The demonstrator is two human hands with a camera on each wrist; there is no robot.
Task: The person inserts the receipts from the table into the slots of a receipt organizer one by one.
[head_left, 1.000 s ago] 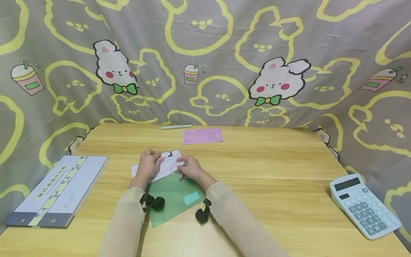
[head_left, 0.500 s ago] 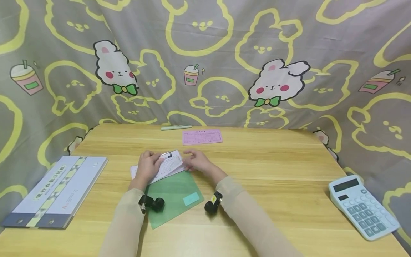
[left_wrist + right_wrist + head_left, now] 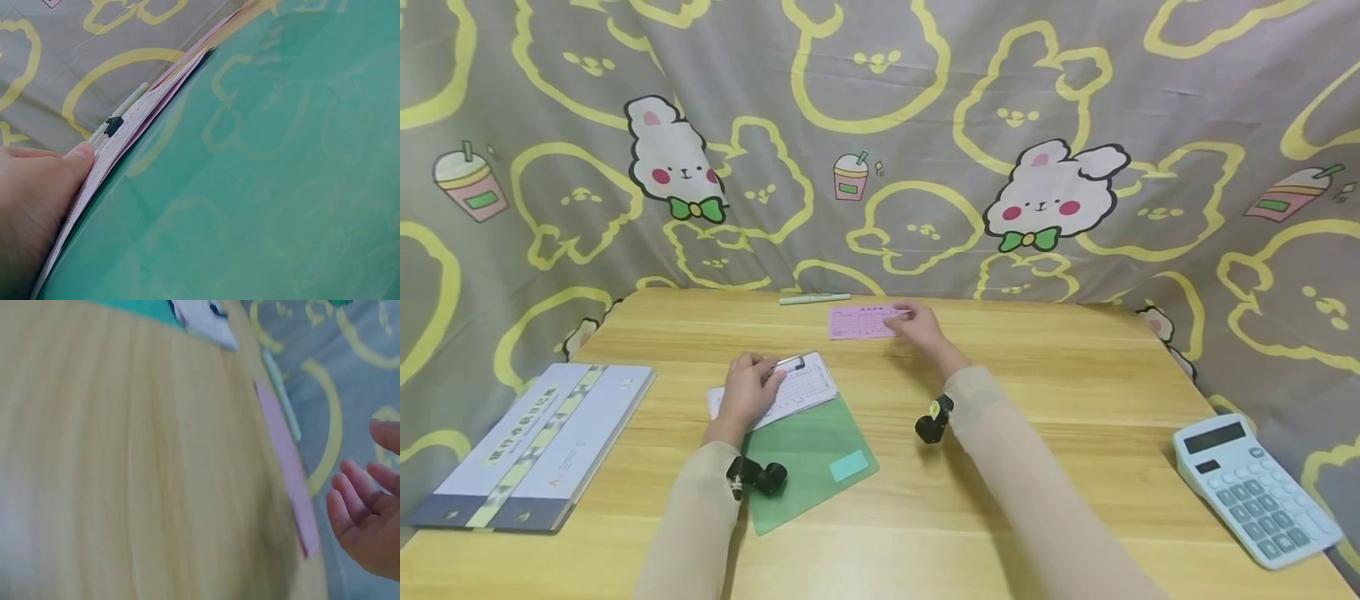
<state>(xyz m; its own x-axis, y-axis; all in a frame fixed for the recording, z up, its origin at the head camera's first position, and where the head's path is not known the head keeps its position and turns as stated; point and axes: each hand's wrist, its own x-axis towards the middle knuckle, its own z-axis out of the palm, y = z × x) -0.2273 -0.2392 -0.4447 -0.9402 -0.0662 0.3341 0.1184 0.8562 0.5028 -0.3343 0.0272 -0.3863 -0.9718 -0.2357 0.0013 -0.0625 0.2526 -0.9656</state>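
My left hand (image 3: 747, 390) grips the top edge of a green clipboard (image 3: 805, 462), its thumb at the metal clip with a black end (image 3: 114, 127). White printed slips (image 3: 805, 385) lie over the upper part of the board beside that hand; the left wrist view shows pinkish layers beneath them. My right hand (image 3: 917, 327) hovers at the right end of a pink printed form (image 3: 855, 322) near the back of the table. In the right wrist view its fingers (image 3: 356, 497) are spread and loosely bent, apart from the form.
A light green pen (image 3: 815, 297) lies along the table's back edge. At the left is a large bound ledger (image 3: 527, 442); at the right, a pale blue calculator (image 3: 1255, 492). A patterned curtain (image 3: 880, 150) hangs behind the table.
The right hand has left the white slips on the clipboard and moved right and back to the pink form. The left hand has stayed at the clip.
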